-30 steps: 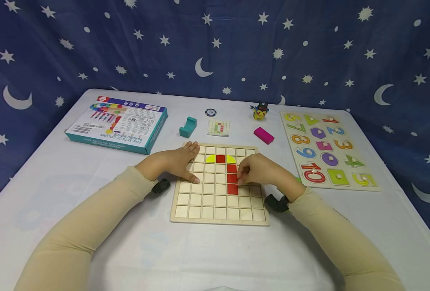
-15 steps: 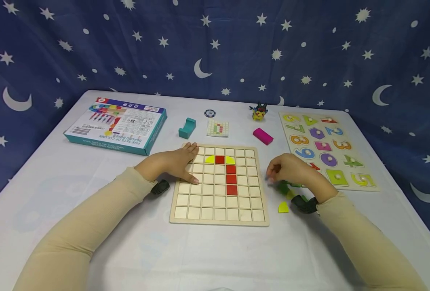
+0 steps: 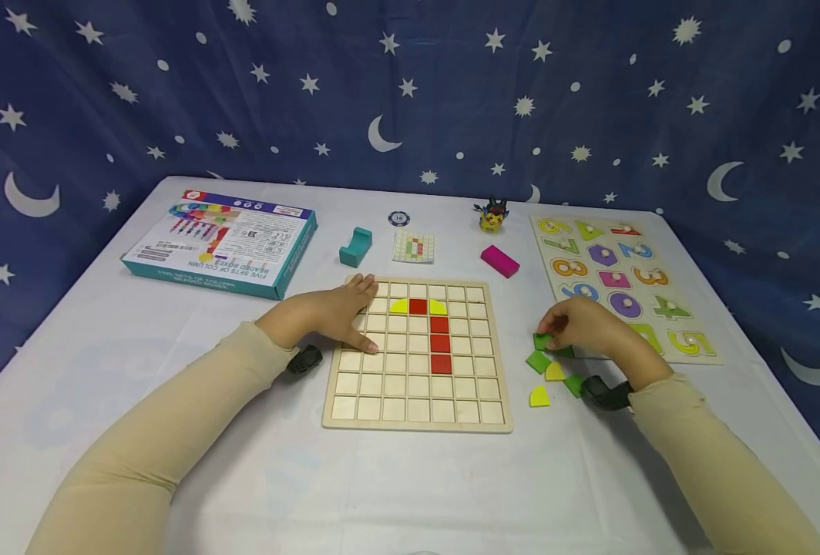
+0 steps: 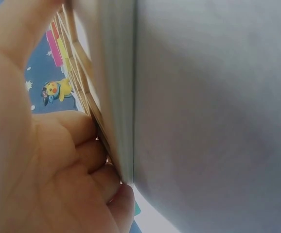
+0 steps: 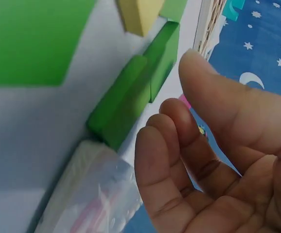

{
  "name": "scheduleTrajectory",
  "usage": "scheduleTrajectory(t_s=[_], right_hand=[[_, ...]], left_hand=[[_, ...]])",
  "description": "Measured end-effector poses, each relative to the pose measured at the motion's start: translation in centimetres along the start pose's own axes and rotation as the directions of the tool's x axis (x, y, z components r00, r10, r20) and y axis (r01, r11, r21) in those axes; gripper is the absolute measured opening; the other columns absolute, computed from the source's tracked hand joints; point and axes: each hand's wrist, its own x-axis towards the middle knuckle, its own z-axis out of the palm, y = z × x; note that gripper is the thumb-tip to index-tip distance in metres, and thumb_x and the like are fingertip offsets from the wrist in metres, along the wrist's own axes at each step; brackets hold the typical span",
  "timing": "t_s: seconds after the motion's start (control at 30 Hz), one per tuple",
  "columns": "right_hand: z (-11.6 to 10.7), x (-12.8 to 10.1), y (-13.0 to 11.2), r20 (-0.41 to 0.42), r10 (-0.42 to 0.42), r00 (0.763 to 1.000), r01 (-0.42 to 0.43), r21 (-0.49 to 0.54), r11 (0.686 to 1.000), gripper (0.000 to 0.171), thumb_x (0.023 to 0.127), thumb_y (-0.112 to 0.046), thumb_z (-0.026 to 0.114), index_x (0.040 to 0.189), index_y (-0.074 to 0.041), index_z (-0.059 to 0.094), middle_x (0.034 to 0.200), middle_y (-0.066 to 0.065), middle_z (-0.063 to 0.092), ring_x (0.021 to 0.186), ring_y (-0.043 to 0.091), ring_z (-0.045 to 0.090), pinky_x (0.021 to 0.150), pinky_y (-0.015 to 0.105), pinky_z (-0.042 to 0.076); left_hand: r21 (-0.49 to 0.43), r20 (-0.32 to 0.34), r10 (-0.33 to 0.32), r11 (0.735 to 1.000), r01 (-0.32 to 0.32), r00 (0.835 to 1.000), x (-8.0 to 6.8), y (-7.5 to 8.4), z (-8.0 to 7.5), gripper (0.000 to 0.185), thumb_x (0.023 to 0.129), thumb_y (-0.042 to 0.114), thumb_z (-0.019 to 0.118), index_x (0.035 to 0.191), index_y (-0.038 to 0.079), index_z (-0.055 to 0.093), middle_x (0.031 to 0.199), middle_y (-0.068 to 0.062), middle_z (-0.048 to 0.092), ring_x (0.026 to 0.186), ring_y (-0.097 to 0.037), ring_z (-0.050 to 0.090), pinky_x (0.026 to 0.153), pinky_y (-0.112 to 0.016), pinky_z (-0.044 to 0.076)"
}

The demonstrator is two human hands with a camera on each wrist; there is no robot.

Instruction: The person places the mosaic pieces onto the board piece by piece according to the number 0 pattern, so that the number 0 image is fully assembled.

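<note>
A wooden grid board (image 3: pixel 417 408) lies in the middle of the table. It carries a column of red tiles (image 3: pixel 441 344) topped by two yellow quarter-round tiles (image 3: pixel 401 306). My left hand (image 3: pixel 361 312) lies flat on the board's upper left corner, fingers straight; the left wrist view shows that left hand (image 4: pixel 48 160) against the board's edge (image 4: pixel 111 73). My right hand (image 3: pixel 547 335) hovers right of the board over loose green tiles (image 3: pixel 538 361) and yellow pieces (image 3: pixel 539 396). In the right wrist view its fingers (image 5: pixel 179 145) are loosely curved, nothing between them, close to the green tiles (image 5: pixel 131 99).
At the back lie a teal box (image 3: pixel 223 247), a teal block (image 3: pixel 356 245), a pattern card (image 3: pixel 414 247), a round chip (image 3: pixel 399 218), a small toy figure (image 3: pixel 493 216) and a magenta block (image 3: pixel 500 260). A number puzzle (image 3: pixel 618 285) sits right of my right hand.
My right hand has left the red column on the board and moved right to the loose green and yellow pieces. The left hand has stayed on the board.
</note>
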Motion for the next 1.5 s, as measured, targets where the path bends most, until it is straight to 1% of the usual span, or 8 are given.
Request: scheduleTrajectory(t_s=[0.3, 0.57, 0.77, 1.0, 1.17, 1.33, 1.43, 1.5], right_hand=[[0.2, -1.5, 0.0, 0.03, 0.073, 0.997, -0.073, 0.004, 0.997, 0.018, 0.072, -0.008, 0.077, 0.088, -0.005, 0.069, 0.081, 0.004, 0.062, 0.077, 0.019, 0.051, 0.069, 0.029, 0.044], [1.6, -2.5, 0.0, 0.06, 0.021, 0.998, -0.021, 0.011, 1.0, 0.021, 0.067, -0.006, 0.079, 0.083, -0.007, 0.065, 0.077, 0.002, 0.058, 0.074, 0.018, 0.049, 0.066, 0.028, 0.045], [2.2, -2.6, -0.2, 0.041, 0.035, 0.999, -0.034, -0.012, 0.999, 0.025, 0.066, -0.001, 0.079, 0.084, -0.007, 0.063, 0.078, 0.002, 0.056, 0.076, 0.019, 0.049, 0.066, 0.028, 0.046], [2.2, -2.6, -0.5, 0.044, 0.043, 0.998, -0.041, -0.035, 0.999, 0.02, 0.069, -0.003, 0.078, 0.082, -0.008, 0.064, 0.076, 0.003, 0.053, 0.075, 0.019, 0.047, 0.063, 0.028, 0.042], [1.8, -2.5, -0.9, 0.053, -0.035, 0.998, 0.037, -0.038, 0.999, 0.015, 0.073, -0.004, 0.075, 0.077, -0.01, 0.061, 0.072, 0.001, 0.052, 0.073, 0.017, 0.047, 0.06, 0.027, 0.04], [1.4, -2.1, -1.8, 0.018, -0.127, 0.992, 0.127, -0.004, 0.992, 0.018, 0.077, -0.004, 0.072, 0.075, -0.01, 0.055, 0.07, 0.0, 0.05, 0.069, 0.016, 0.046, 0.056, 0.026, 0.038], [1.6, -1.5, -2.5, 0.015, -0.147, 0.989, 0.147, 0.016, 0.989, 0.012, 0.079, -0.004, 0.069, 0.085, -0.01, 0.06, 0.072, 0.002, 0.049, 0.069, 0.017, 0.046, 0.057, 0.026, 0.039], [1.8, -1.1, -3.0, 0.034, -0.149, 0.988, 0.148, 0.04, 0.988, 0.015, 0.082, -0.004, 0.065, 0.095, -0.011, 0.064, 0.078, 0.004, 0.053, 0.071, 0.018, 0.048, 0.059, 0.027, 0.04]], left_hand=[[0.011, -0.004, 0.001, 1.0, -0.001, 1.0, 0.2, -0.2, 0.1, 0.112, 0.076, 0.054, 0.068, 0.146, -0.004, 0.003, 0.153, -0.019, -0.007, 0.141, -0.034, -0.009, 0.115, -0.045, 0.005], [0.005, -0.001, 0.003, 1.0, -0.003, 1.0, 0.1, -0.2, 0.1, 0.111, 0.076, 0.053, 0.068, 0.146, -0.004, 0.003, 0.153, -0.019, -0.007, 0.141, -0.034, -0.01, 0.115, -0.046, 0.006], [0.004, -0.002, 0.013, 1.0, -0.013, 1.0, 0.1, -0.3, 0.2, 0.112, 0.076, 0.054, 0.067, 0.145, -0.005, 0.003, 0.153, -0.02, -0.007, 0.14, -0.035, -0.01, 0.115, -0.047, 0.005], [0.012, 0.011, 0.005, 1.0, -0.005, 1.0, 0.2, -0.4, 0.2, 0.112, 0.076, 0.055, 0.067, 0.145, -0.004, 0.001, 0.153, -0.019, -0.008, 0.141, -0.033, -0.011, 0.115, -0.045, 0.004], [0.01, 0.01, 0.008, 1.0, -0.008, 1.0, 0.3, -0.5, 0.2, 0.112, 0.076, 0.055, 0.067, 0.145, -0.005, 0.001, 0.153, -0.02, -0.008, 0.141, -0.034, -0.01, 0.115, -0.046, 0.004], [0.011, 0.008, 0.008, 1.0, -0.009, 1.0, 0.3, -0.5, 0.2, 0.112, 0.076, 0.055, 0.066, 0.145, -0.005, 0.001, 0.153, -0.02, -0.008, 0.141, -0.034, -0.01, 0.115, -0.045, 0.004], [0.014, 0.01, 0.007, 1.0, -0.007, 1.0, 0.3, -0.4, 0.2, 0.112, 0.076, 0.055, 0.066, 0.145, -0.005, 0.001, 0.153, -0.02, -0.008, 0.141, -0.034, -0.01, 0.115, -0.045, 0.004], [0.013, 0.01, 0.007, 1.0, -0.007, 1.0, 0.3, -0.4, 0.2, 0.112, 0.077, 0.055, 0.066, 0.145, -0.005, 0.001, 0.153, -0.02, -0.008, 0.141, -0.034, -0.01, 0.115, -0.045, 0.003]])
